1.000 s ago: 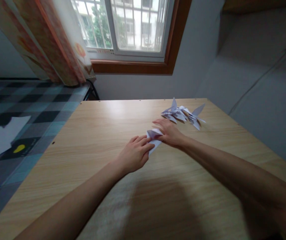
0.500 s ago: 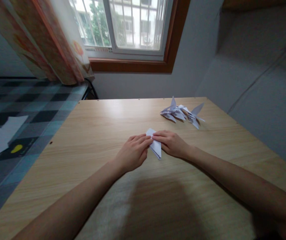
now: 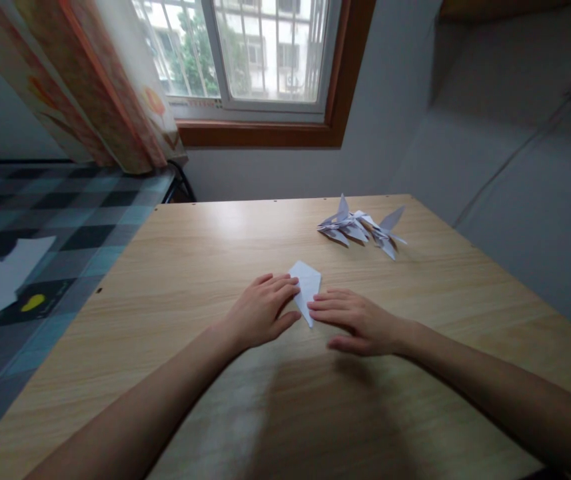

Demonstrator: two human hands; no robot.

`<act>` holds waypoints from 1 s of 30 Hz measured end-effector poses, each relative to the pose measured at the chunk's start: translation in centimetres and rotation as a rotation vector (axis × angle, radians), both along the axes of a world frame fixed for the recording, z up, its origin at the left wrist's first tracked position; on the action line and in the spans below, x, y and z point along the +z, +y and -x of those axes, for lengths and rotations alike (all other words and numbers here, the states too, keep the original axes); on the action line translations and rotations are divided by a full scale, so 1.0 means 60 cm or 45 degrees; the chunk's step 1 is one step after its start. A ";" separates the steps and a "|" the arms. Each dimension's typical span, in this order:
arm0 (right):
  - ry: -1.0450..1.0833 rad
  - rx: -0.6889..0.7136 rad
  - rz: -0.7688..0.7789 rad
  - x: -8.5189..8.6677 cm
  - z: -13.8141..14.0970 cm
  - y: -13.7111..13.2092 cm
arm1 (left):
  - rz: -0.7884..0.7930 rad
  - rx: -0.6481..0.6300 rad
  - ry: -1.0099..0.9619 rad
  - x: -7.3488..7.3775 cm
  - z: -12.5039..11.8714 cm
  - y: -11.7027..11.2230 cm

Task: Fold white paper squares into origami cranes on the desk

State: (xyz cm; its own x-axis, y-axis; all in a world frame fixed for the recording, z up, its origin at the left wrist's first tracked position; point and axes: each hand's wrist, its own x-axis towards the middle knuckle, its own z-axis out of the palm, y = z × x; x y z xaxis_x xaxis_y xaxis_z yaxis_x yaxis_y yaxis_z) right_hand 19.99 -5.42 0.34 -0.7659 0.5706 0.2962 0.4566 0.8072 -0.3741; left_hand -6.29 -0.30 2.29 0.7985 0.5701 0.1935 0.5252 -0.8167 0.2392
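Observation:
A small piece of folded white paper (image 3: 307, 280), kite-shaped with its narrow tip toward me, lies on the wooden table (image 3: 205, 253). My left hand (image 3: 264, 310) rests at the paper's left edge, fingertips on it and thumb apart near the lower tip. At the lower right edge, my right hand (image 3: 358, 321) touches the paper with its outstretched fingertips, its thumb spread toward me. Neither hand is closed around the paper.
Several folded white paper shapes (image 3: 360, 228) with pointed flaps lie together toward the table's far right. To the left is a bed with a checked cover (image 3: 55, 320), bearing white sheets of paper (image 3: 8, 277). A window (image 3: 265, 60) and curtain (image 3: 110, 87) stand beyond.
My right hand has slid down the paper toward me, and its thumb has spread. The paper's top now shows as a wider kite shape. My left hand stays at the left edge.

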 end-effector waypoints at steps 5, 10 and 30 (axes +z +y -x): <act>0.204 -0.229 0.055 0.005 0.003 0.051 | 0.018 -0.007 -0.091 -0.002 0.006 0.008; 0.252 -0.165 0.091 0.009 0.008 0.081 | 0.032 0.040 -0.214 -0.007 0.011 0.013; 0.205 -0.913 0.158 0.015 0.087 0.087 | -0.097 0.478 -0.192 -0.015 0.001 0.025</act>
